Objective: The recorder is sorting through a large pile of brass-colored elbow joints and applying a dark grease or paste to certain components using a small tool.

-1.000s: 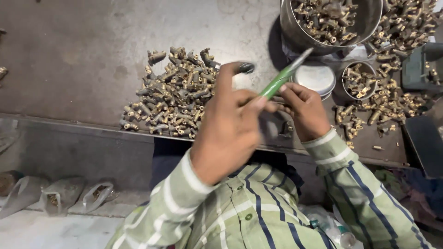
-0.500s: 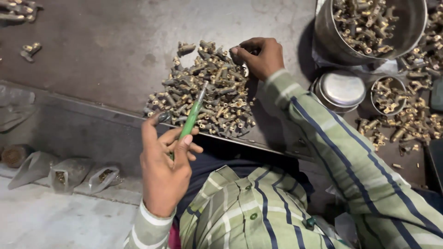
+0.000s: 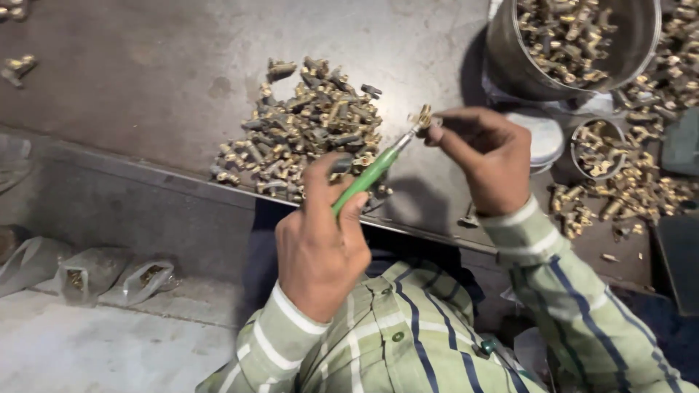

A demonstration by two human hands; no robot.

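- Nearest the camera was the person's striped shirt (image 3: 408,342), green and cream with dark blue lines, sleeves running up to both hands.
- Left hand (image 3: 320,247) was curled shut around a green-handled tool (image 3: 364,180), thumb and fingers pinching the handle, with the metal tip angled up and to the right.
- Right hand (image 3: 484,156) sat just right of that, fingers pinched closed on a small brass fitting (image 3: 422,116), which was touching the tool's tip. Both were held up over the near edge of the metal table (image 3: 145,87).
- Down on the floor at the near left lay a few clear plastic bags (image 3: 109,273) with what looked like more small parts inside, too blurry to be sure.
- On the table just behind the left hand was a loose pile of brass fittings (image 3: 306,127), pretty messy.
- Right of the hands was a small round tin (image 3: 598,145) with fittings in it and a white round lid (image 3: 542,135) beside it, partly hidden by the right hand.
- More fittings were scattered (image 3: 633,193) across the right side of the table.
- Far right was a big steel pot (image 3: 568,36) full of the same brass parts.
- A couple of stray fittings (image 3: 16,65) sat at the far left.
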